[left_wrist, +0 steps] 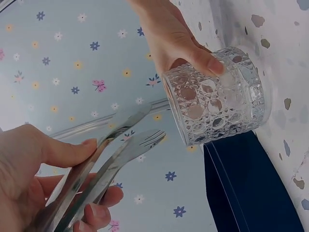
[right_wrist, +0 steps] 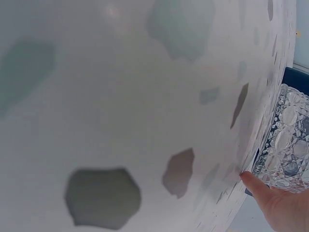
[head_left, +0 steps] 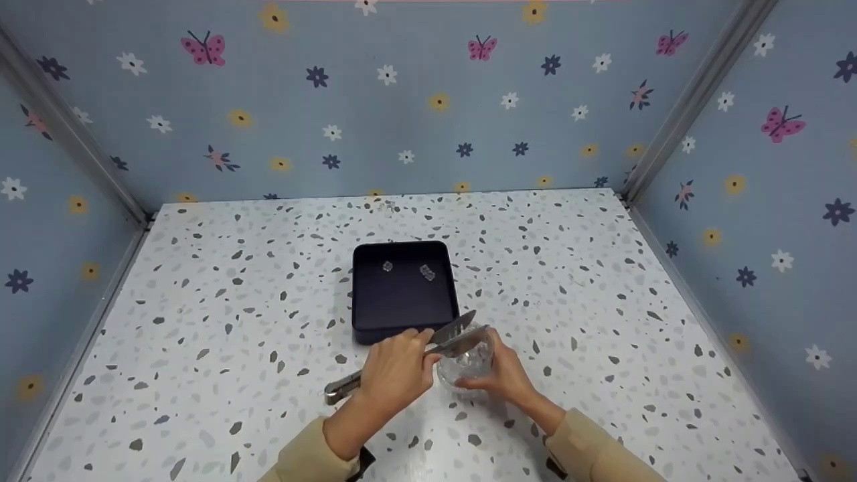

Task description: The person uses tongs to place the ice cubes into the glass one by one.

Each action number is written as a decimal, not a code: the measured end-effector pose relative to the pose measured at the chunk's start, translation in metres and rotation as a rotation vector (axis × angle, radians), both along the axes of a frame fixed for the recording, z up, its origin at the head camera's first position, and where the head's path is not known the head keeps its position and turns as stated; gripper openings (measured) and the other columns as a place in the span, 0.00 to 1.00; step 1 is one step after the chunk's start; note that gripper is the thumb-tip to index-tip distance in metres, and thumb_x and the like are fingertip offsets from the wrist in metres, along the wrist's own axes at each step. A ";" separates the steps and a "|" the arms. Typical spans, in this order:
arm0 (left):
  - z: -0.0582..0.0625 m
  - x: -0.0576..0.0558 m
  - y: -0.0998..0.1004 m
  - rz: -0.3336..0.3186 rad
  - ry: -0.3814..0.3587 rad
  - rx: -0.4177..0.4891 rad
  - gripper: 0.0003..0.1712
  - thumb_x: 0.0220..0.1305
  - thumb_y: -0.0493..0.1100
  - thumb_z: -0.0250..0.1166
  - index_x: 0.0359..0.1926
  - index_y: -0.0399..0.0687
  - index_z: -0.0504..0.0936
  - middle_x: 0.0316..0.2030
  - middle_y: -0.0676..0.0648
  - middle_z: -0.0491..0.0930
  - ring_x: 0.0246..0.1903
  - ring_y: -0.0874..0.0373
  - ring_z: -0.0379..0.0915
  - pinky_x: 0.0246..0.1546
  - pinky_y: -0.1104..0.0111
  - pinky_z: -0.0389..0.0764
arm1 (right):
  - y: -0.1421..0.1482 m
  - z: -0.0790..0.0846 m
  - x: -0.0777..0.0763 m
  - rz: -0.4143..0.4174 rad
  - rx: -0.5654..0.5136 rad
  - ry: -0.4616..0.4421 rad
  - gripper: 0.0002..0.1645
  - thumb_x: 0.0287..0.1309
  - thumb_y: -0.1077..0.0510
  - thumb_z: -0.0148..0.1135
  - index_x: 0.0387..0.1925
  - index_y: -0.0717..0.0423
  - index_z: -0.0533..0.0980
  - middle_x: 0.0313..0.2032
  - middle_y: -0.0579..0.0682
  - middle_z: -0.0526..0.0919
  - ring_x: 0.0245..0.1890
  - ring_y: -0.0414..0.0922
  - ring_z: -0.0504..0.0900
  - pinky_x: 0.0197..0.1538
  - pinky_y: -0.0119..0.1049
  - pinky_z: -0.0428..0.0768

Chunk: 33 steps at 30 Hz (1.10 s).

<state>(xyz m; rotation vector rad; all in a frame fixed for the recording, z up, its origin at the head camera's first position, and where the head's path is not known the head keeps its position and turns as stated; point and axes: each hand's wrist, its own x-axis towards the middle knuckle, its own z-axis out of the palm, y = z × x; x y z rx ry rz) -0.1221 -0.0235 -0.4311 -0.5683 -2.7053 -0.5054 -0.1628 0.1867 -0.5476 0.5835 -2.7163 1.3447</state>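
My left hand [head_left: 398,371] grips a pair of metal tongs [left_wrist: 110,166] around its middle, the rounded end sticking out behind the hand. The tongs' tips are slightly parted, hold nothing, and overlap the top of a clear cut-glass tumbler [head_left: 466,365] in the head view. With thumb and fingers around its side, my right hand [head_left: 510,375] holds the tumbler, its mouth towards the tongs in the left wrist view. Just beyond sits a dark square tray [head_left: 402,304], where small clear pieces like ice cubes [head_left: 427,272] lie near the back.
A white speckled table [head_left: 254,321] spreads under everything. Blue panels [head_left: 402,87] printed with flowers and butterflies enclose it at the back and both sides. Another small clear piece [head_left: 387,266] lies at the tray's back left.
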 end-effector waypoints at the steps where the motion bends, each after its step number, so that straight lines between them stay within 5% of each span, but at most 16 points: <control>1: 0.000 0.000 0.000 0.005 0.002 0.000 0.19 0.49 0.47 0.66 0.42 0.42 0.81 0.27 0.46 0.78 0.19 0.52 0.73 0.16 0.65 0.72 | 0.000 0.000 0.000 0.001 0.003 0.002 0.48 0.27 0.43 0.74 0.52 0.52 0.61 0.44 0.46 0.77 0.44 0.45 0.76 0.45 0.41 0.72; 16: -0.003 -0.006 -0.009 0.084 0.008 0.028 0.22 0.48 0.48 0.67 0.42 0.40 0.79 0.26 0.45 0.76 0.19 0.50 0.74 0.16 0.61 0.72 | 0.000 0.001 -0.001 -0.008 -0.009 -0.012 0.56 0.24 0.45 0.76 0.57 0.57 0.60 0.47 0.56 0.76 0.46 0.49 0.75 0.49 0.43 0.70; 33: -0.012 -0.028 -0.024 0.206 -0.068 0.051 0.24 0.48 0.48 0.67 0.43 0.36 0.78 0.32 0.40 0.78 0.26 0.44 0.76 0.22 0.57 0.74 | -0.001 0.004 0.000 -0.016 -0.006 -0.043 0.55 0.23 0.45 0.76 0.55 0.58 0.60 0.46 0.57 0.75 0.45 0.52 0.75 0.49 0.46 0.70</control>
